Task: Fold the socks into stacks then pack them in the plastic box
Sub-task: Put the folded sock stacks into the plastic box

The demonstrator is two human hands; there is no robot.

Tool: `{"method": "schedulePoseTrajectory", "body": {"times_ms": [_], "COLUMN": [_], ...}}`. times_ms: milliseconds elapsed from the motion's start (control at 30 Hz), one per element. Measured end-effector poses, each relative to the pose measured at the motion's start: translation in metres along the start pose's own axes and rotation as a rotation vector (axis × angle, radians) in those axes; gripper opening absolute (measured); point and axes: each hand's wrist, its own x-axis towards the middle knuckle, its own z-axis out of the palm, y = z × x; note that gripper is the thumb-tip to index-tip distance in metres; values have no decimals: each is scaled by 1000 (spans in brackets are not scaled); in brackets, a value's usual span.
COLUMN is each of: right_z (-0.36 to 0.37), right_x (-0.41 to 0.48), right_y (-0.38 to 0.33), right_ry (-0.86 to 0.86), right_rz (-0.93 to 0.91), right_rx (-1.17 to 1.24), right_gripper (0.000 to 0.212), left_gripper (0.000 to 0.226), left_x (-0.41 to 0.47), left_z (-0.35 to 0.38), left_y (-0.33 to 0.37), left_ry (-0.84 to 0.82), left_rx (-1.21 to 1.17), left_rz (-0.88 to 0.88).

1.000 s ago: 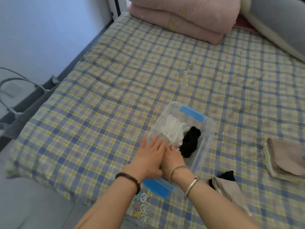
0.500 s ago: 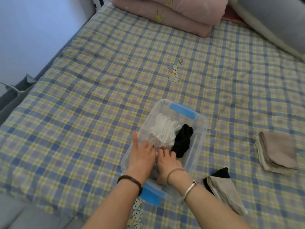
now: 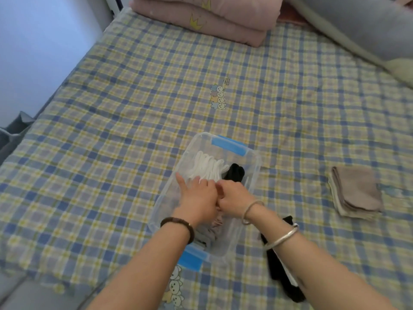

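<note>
A clear plastic box [image 3: 256, 166] with blue handles sits on the bed. White socks [image 3: 207, 167] and black socks [image 3: 234, 173] lie at its far end. Grey socks [image 3: 211, 231] fill the near end. My left hand [image 3: 197, 199] and my right hand [image 3: 234, 195] are side by side inside the box. Their fingers curl down over the far edge of the grey socks, with the fingertips hidden. The left thumb points along the box's left wall. A black sock [image 3: 280, 271] lies on the sheet under my right forearm.
A folded beige stack [image 3: 357, 193] lies on the checked sheet [image 3: 111, 142] to the right. Folded pink bedding [image 3: 212, 16] and a grey pillow [image 3: 362, 27] sit at the bed's far end. The bed's left edge drops to a grey floor.
My left hand has slid off my right hand, and both now sit side by side with fingers curled down into the box. The grey socks show beneath the wrists.
</note>
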Motion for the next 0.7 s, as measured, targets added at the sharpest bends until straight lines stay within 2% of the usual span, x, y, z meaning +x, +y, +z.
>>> {"method": "schedulePoseTrajectory", "body": {"times_ms": [100,167,233,300,367,467,533,600,700], "right_z": [-35,-40,-28,-8,11,27,33,37,32], "right_x": [-18,-31,-46,-66,-81,-87,-87,-87,-92], "right_y": [43,90,141,181,205,223,226,230,233], "right_ry": [383,538,477,265,105,-16,-73,-95,-40], "right_rz": [132,329,554,753,878,805,732,654,555], "right_rx": [549,618,523,548,673,768,797,849,907], "right_gripper": [15,10,21,34,55,54,50,41,34], "left_gripper": [37,35,34,45,63,83,87,79,53], "left_x": [4,4,6,14,18,19,19,21,26], "left_z": [-25,-28,-16,11,46,95,116,126,127], "left_y": [40,76,109,140,159,169,171,171,176], "left_ry": [245,243,57,-130,-229,-255,-238,-168,-163], "left_rx": [-405,-721,-933,-974,-956,-917,-999,-1118,-1323], "left_rz": [59,88,68,7,-97,-326,-452,-526,-502]}}
